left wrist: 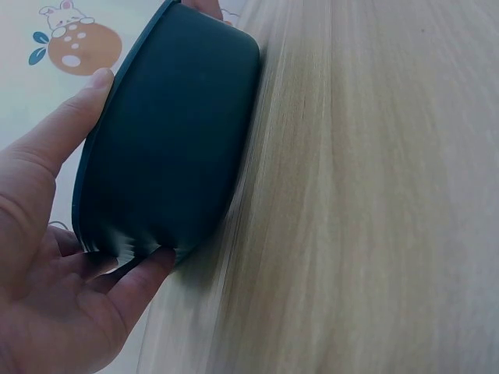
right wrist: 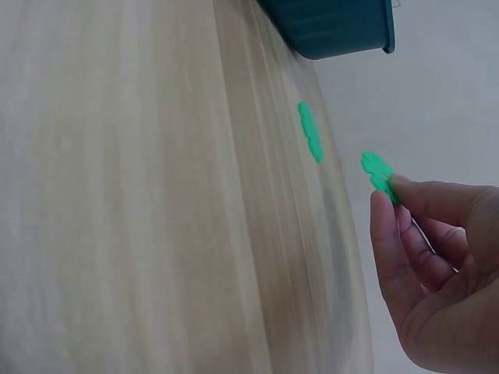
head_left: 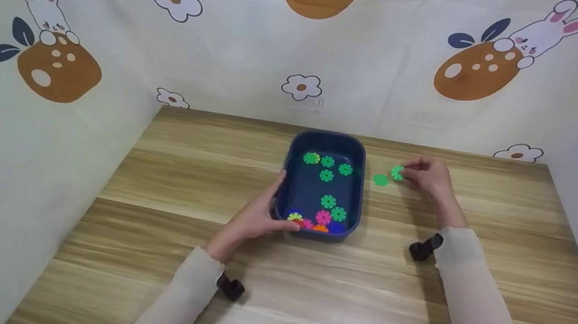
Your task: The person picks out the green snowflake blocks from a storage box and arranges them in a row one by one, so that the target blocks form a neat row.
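A dark blue plastic bin (head_left: 307, 188) holds several toothed snowflake discs. My left hand (head_left: 256, 216) grips the bin's near left corner, thumb along the near rim and fingers against the left side. In the left wrist view the fingertips (left wrist: 148, 273) curl against the bin's outer wall (left wrist: 171, 140). To the right of the bin, my right hand (head_left: 431, 178) pinches a green snowflake disc (head_left: 397, 172) between thumb and forefinger, raised over the table in the right wrist view. Another green snowflake disc (right wrist: 310, 132) lies on the wood between bin and hand.
Inside the bin, green discs (head_left: 326, 175) are spread over the floor, while pink (head_left: 323, 217), yellow, orange and blue ones gather at the near end. The wood-grain table (head_left: 186, 172) meets a patterned cloth wall (head_left: 237, 44) behind. Each wrist carries a small black camera (head_left: 422, 248).
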A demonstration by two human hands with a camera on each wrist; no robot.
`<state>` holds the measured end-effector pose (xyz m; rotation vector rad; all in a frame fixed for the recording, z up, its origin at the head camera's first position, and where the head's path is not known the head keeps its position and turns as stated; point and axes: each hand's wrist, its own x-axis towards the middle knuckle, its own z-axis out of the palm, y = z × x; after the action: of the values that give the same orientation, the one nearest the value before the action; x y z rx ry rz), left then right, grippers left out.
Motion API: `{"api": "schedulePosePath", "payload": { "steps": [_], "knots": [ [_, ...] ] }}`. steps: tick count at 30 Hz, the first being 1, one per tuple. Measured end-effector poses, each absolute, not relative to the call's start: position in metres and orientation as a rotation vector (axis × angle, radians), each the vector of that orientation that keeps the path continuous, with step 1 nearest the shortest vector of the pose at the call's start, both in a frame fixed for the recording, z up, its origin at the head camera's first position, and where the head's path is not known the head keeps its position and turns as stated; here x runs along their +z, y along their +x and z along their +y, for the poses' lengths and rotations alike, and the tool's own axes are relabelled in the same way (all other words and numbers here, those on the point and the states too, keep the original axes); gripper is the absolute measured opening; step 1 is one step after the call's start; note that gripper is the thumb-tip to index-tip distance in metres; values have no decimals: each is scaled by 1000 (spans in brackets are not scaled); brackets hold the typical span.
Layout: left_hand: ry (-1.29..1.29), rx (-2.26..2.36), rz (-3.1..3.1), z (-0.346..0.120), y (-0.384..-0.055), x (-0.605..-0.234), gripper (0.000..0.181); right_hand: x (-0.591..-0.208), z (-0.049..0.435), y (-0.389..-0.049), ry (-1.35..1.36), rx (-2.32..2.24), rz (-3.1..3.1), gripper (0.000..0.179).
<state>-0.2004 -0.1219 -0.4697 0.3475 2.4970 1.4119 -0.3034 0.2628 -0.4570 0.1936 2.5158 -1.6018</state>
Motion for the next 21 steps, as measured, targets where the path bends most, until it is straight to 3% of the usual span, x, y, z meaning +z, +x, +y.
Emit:
{"api": "schedulePosePath", "payload": {
  "steps": [21],
  "knots": [
    [350, 1388, 2519, -122, -201, -470, 119, -467, 262, -303, 154, -1479, 2507, 29]
  ]
}}
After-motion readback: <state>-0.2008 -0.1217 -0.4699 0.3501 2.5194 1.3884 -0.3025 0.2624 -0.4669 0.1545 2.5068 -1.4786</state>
